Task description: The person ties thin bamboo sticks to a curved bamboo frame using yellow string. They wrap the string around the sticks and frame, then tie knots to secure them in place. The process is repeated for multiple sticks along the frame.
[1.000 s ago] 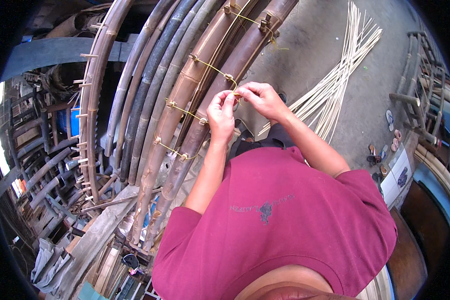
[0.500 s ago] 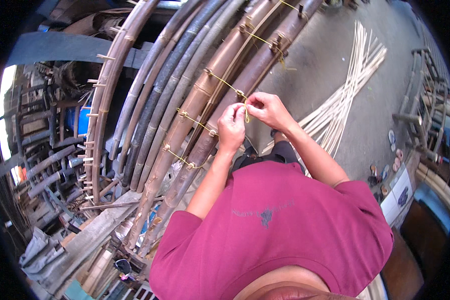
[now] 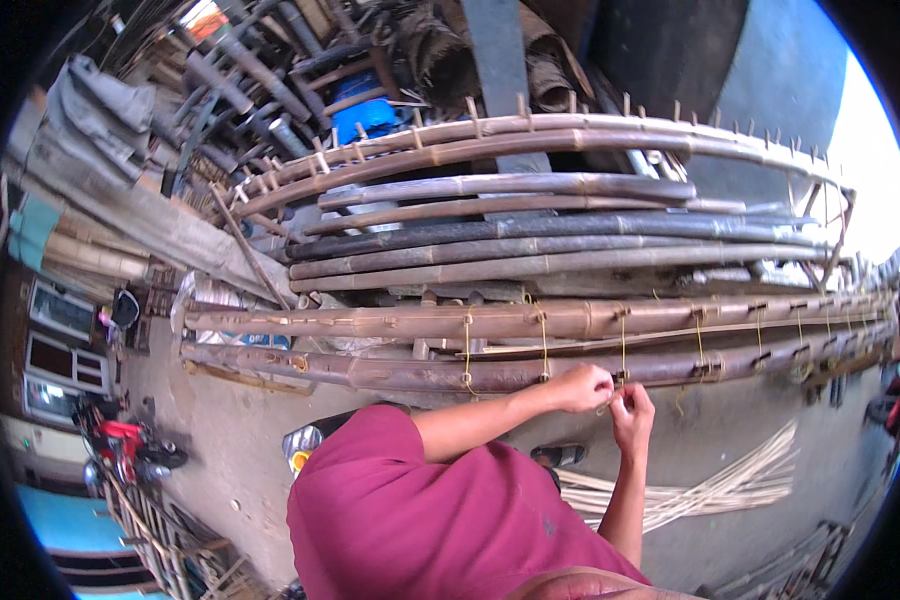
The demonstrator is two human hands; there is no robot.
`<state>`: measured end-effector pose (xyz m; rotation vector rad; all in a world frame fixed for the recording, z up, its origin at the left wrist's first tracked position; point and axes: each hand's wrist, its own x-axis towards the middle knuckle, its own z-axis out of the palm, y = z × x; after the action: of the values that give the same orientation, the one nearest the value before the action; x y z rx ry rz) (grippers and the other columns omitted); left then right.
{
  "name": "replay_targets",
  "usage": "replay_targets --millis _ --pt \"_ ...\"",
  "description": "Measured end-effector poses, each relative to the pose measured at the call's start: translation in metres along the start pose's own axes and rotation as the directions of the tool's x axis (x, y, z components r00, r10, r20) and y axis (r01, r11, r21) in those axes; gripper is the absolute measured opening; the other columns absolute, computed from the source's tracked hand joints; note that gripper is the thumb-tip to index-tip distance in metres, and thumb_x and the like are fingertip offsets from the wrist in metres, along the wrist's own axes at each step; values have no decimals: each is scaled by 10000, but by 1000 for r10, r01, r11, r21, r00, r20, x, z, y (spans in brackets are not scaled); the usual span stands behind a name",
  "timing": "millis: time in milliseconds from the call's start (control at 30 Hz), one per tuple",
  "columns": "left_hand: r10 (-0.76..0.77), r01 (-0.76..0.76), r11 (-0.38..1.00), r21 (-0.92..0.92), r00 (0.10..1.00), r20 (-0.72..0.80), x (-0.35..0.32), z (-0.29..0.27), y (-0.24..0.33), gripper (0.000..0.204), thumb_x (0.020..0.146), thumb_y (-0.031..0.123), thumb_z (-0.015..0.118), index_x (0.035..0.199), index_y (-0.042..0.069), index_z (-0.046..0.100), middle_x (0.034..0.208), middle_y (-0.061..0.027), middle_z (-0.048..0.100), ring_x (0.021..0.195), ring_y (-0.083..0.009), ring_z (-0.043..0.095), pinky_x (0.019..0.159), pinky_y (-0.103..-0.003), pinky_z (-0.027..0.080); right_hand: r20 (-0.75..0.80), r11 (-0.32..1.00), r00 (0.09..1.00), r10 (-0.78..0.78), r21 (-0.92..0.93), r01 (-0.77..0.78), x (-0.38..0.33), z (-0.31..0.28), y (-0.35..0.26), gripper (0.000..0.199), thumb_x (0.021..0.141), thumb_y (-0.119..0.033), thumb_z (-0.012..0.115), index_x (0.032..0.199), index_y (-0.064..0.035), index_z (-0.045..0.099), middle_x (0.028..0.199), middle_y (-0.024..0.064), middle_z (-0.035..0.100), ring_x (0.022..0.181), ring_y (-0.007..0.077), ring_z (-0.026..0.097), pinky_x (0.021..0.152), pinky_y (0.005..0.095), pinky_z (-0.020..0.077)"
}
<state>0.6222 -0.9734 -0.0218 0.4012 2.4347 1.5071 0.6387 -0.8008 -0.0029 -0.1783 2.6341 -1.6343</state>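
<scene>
Two long brown bamboo poles lie side by side, a far one (image 3: pixel 390 322) and a near one (image 3: pixel 400 373). Thin yellow cords (image 3: pixel 468 345) cross from one to the other, meeting short pegs (image 3: pixel 707 370) on the near pole. At that pole's near edge, my left hand (image 3: pixel 582 388) is closed, its fingertips pinching a yellow cord end. Close beside it on the right, my right hand (image 3: pixel 631 415) also pinches, thumb and fingers together on the cord. Fingers cover most of the cord between them, so any knot is hidden.
Beyond the poles lie more bamboo poles (image 3: pixel 530 248) and a curved one with upright pegs (image 3: pixel 470 148). A crossed bundle of pale strips (image 3: pixel 720 490) rests on the floor at right. A red motorcycle (image 3: pixel 122 445) stands at left, above stacked bamboo pieces (image 3: pixel 175 535).
The whole view has swung round, so the poles now run across the picture rather than slanting upward. Both hands stay close together on the yellow cord, the right slightly lower than the left.
</scene>
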Motion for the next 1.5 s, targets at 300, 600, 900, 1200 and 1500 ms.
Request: replay_targets --millis 300,600,900,1200,1500 --pt "-92 172 871 -461 977 191 -1 -17 14 183 887 163 593 882 -19 617 720 -85 661 617 -131 623 551 -288 510 95 997 994 -56 -41 60 7 -7 -8 84 779 -43 642 782 4 574 697 97 575 635 178 559 634 309 471" --pt "-163 211 933 -290 970 180 10 -10 25 171 873 154 596 758 28 600 585 -40 609 567 -121 596 525 -303 483 -55 969 973 -225 -116 218 0 2 -8 102 826 -53 637 804 3 555 702 24 533 650 97 476 614 266 426" --pt "-117 217 684 -696 975 190 3 6 12 162 915 132 615 858 -19 634 750 -56 635 648 -125 611 628 -283 532 31 961 997 70 267 -76 -3 -8 5 87 896 -47 591 826 -5 561 746 -12 589 668 66 515 613 235 432" --pt "-118 181 676 -714 983 138 4 17 13 151 906 119 634 892 -32 645 763 -60 642 657 -123 614 610 -287 538 42 875 995 90 474 -99 -5 -5 21 67 899 -44 581 838 -17 570 751 -2 580 693 67 529 642 219 433" --pt "-127 59 850 -524 987 -94 -4 26 2 166 887 140 612 850 -17 650 731 -100 676 647 -151 632 598 -324 507 -58 921 995 83 386 -54 -16 8 2 85 941 -81 608 917 0 598 806 4 598 727 81 559 668 236 461"
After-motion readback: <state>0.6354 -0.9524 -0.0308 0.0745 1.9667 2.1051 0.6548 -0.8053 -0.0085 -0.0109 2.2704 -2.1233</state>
